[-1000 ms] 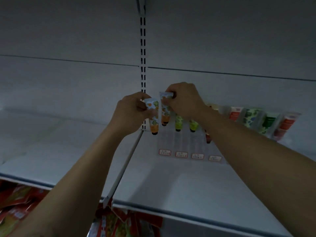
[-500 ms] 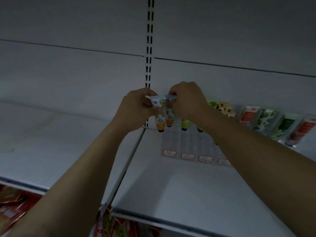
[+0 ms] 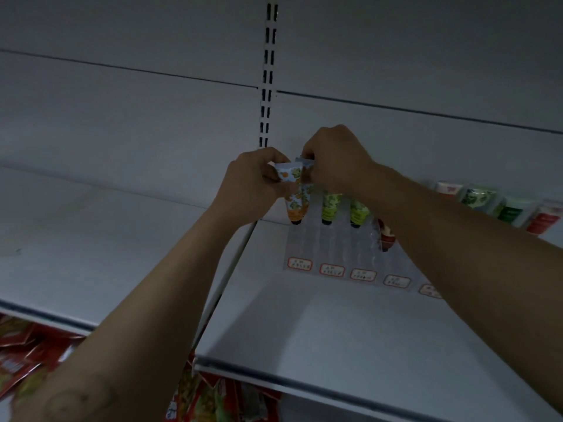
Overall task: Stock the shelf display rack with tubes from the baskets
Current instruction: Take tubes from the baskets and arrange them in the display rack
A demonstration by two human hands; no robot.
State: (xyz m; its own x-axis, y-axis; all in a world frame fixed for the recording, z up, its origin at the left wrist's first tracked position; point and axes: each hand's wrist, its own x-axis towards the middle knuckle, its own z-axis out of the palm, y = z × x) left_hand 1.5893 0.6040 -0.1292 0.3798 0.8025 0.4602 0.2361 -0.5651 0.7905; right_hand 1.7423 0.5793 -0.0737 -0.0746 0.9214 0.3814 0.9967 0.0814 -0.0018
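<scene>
L hand (image 3: 253,181) is pinching the flat crimped end of an orange-print tube (image 3: 293,198), cap pointing down, at the back-left corner of the clear display rack (image 3: 335,251). R hand (image 3: 335,161) is pinching the top of a 2nd orange-print tube (image 3: 308,187) just behind it, the two touching (most of that one is hidden). Two green tubes (image 3: 330,205) are standing caps-down in the next slots, w/ a red tube (image 3: 386,236) beyond, partly behind the R forearm. Red-bordered price labels (image 3: 300,264) are lining the rack's front edge. The rack is sitting on a white shelf (image 3: 335,345); more tubes (image 3: 478,199) are leaning along the back wall at right.
</scene>
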